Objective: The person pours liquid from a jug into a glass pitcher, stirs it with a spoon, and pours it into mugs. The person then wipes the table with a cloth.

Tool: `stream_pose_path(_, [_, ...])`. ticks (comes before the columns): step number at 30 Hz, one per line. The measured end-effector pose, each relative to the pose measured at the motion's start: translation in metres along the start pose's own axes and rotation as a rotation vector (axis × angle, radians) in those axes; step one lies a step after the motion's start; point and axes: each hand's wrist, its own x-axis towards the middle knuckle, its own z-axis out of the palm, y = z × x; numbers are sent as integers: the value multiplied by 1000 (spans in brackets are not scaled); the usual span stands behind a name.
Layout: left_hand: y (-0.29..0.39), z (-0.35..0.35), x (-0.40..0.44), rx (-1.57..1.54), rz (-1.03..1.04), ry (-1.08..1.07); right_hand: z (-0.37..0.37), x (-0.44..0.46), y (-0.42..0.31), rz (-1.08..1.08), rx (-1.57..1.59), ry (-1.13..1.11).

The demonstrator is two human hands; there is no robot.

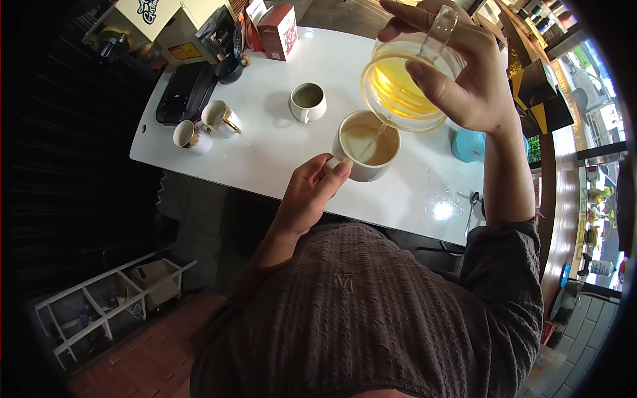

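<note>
My right hand (458, 73) grips the clear handle of a glass pitcher (406, 86) holding yellow liquid. The pitcher is tilted, and a thin stream runs from its lip into a wide white mug (370, 171) below. Pale, cloudy liquid lies inside the mug. My left hand (313, 189) has its fingers closed around the mug's handle, near the table's front edge. Beyond the mug stands a small white cup (308, 113) with dark greenish contents.
Two white-and-gold mugs (221, 121) stand at the left of the white table (265, 159), before a black flat device (184, 91). A red-and-white box (277, 33) is at the back. A turquoise container (468, 144) and a spoon (472, 207) lie to the right.
</note>
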Motion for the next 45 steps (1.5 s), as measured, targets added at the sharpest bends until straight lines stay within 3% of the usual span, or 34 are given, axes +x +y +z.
stream_pose_path(7, [4,3,-2,-5,13,7,-4,1,-5,7,106,54])
stream_pose_path(10, [2,3,-2,-5,35,-5,-7,0,-2,-41,-79,-45])
stream_pose_path(13, [3,6,-1,-4,32,-7,-4,-2,3,-84,-45,46])
stream_pose_path(16, [5,9,-1,5,14,-2,-11,-1,-5,-14,-95,-45])
stream_pose_path(19, [10,18,-2,-17,4,11,-7,-7,9,-91,-54,-3])
stream_pose_path(28, [8,21,-1,-16,-18,-12,-7,-8,-3,-29,-99,70])
stream_pose_path(34, [8,21,-1,-13,-12,-29,-11,-11,-1,-20,-70,5])
stream_pose_path(37, [8,22,-1,-21,-16,-26,-8,-15,14,7,87,23])
stream_pose_path(40, [6,24,1,1,8,3,-13,-13,7,-20,-85,-21])
stream_pose_path(45, [2,24,4,-10,33,11,-12,-14,7,-48,-71,4])
